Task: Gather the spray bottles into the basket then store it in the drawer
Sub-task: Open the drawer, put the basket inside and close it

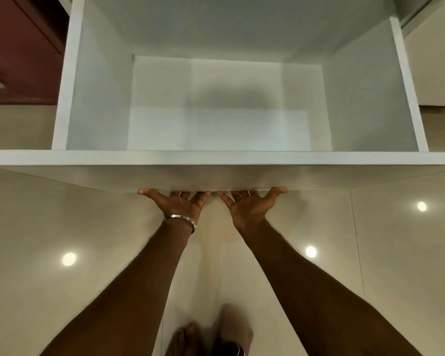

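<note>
Head view: white drawer (149,158) pulled out, interior w/ pale liner sheet on bottom. Both hands at near front panel's lower edge, centre. Left hand (180,204) w/ metal bangle (181,218) on wrist, right hand (249,203) just beside it. Thumbs spread outward, fingers tucked under edge; can't tell if curled or flat. No spray bottles or basket in view. Glossy tile floor (62,227) below, maroon cabinet (18,50) far left.

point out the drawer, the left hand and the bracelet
drawer (216,158): head view, top edge of its front panel
left hand (179,204): head view, middle of the palm under the drawer front
bracelet (180,218): head view, metal band on the left wrist
</note>
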Demonstrator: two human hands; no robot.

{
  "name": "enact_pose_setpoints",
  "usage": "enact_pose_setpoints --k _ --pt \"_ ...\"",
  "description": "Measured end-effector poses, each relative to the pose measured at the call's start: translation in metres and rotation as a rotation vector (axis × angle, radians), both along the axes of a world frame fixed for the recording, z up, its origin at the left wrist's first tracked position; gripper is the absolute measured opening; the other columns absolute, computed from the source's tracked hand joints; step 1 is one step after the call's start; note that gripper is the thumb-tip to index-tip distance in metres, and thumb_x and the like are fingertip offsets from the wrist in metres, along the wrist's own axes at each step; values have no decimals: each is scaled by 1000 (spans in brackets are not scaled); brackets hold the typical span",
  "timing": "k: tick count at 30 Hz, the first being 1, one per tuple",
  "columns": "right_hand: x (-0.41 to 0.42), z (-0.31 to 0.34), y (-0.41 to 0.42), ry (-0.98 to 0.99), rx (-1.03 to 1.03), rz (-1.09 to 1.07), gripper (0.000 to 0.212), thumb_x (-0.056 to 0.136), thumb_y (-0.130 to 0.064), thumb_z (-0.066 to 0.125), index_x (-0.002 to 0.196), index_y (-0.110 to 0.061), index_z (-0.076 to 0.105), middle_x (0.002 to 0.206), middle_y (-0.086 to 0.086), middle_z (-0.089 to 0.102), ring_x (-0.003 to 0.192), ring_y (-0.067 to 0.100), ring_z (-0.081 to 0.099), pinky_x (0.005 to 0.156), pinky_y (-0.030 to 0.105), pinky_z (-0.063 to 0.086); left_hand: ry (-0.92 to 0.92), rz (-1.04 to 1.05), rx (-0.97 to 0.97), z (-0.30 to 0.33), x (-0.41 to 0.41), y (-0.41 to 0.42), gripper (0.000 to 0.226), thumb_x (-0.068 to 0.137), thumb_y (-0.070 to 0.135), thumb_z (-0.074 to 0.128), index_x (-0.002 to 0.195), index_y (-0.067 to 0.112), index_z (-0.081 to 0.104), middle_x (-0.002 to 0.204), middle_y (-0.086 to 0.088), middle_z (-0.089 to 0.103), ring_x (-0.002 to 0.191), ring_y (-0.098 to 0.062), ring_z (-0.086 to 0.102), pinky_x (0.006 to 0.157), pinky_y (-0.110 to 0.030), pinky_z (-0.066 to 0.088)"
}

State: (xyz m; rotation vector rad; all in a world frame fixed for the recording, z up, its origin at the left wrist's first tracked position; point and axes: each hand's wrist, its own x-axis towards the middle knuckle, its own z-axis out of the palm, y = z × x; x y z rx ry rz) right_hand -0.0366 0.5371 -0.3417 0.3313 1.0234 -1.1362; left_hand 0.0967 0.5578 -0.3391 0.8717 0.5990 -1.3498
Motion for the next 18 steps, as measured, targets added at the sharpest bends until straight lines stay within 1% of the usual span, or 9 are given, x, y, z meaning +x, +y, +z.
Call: enact_pose_setpoints --k 3,6,8,10,12,14,16,18 --pt "-5 -2 16 8 -12 12 111 73 -94 26 156 -21 27 155 16 39 141 40 38 100 70 42 -8 4 8 -2 -4 17 103 66 94 26 143 27 39 145 -11 40 135 -38 37 94 -68 40" --pt "-8 -2 30 -4 -27 12 111 73 -94 27 156 -21 26 155 16 38 141 40 38 91 67 48 -8 0 6 -2 -6 31 103 66 94 26 142 26 40 144 -10 41 135 -38 37 91 -68 41" --pt "-9 -4 40 -13 -30 3 111 73 -94 28 156 -21 26 155 16 38 141 40 37 89 65 49 -8 -4 4 -3 -6 39 103 65 94 26 141 26 42 143 -10 43 134 -37 38 89 -68 42" --pt "-9 -4 48 -17 -29 10 110 73 -94 28 156 -21 27 156 16 38 142 40 37 92 66 47 -9 7 -8 -5 -6 47 103 65 94 26 141 26 41 145 -10 41 135 -38 37 93 -69 39" --pt "-12 -5 56 -23 -19 10 110 74 -93 29 156 -21 27 156 15 38 142 40 37 99 69 42 1 17 -9 -7 -9 56 104 66 94 26 145 27 36 150 -10 36 139 -38 32 98 -70 34" --pt "-16 -7 66 -21 -14 -2 109 74 -93 29 156 -21 27 156 15 38 142 40 36 103 70 39 1 9 -8 -8 -13 66 104 66 94 25 146 27 35 152 -10 34 140 -39 30 98 -71 34" --pt "-19 -8 76 -27 -8 -15 109 74 -93 29 156 -21 27 156 15 38 142 40 37 105 71 37 -2 2 1 -8 -16 76 104 66 94 24 145 26 36 151 -11 35 139 -38 31 97 -70 34" --pt "-20 -8 86 -33 -7 -14 109 74 -93 29 156 -20 27 155 16 38 142 40 37 106 71 36 -2 5 0 -7 -17 85 105 67 93 25 146 26 35 152 -12 34 140 -39 30 101 -71 32"
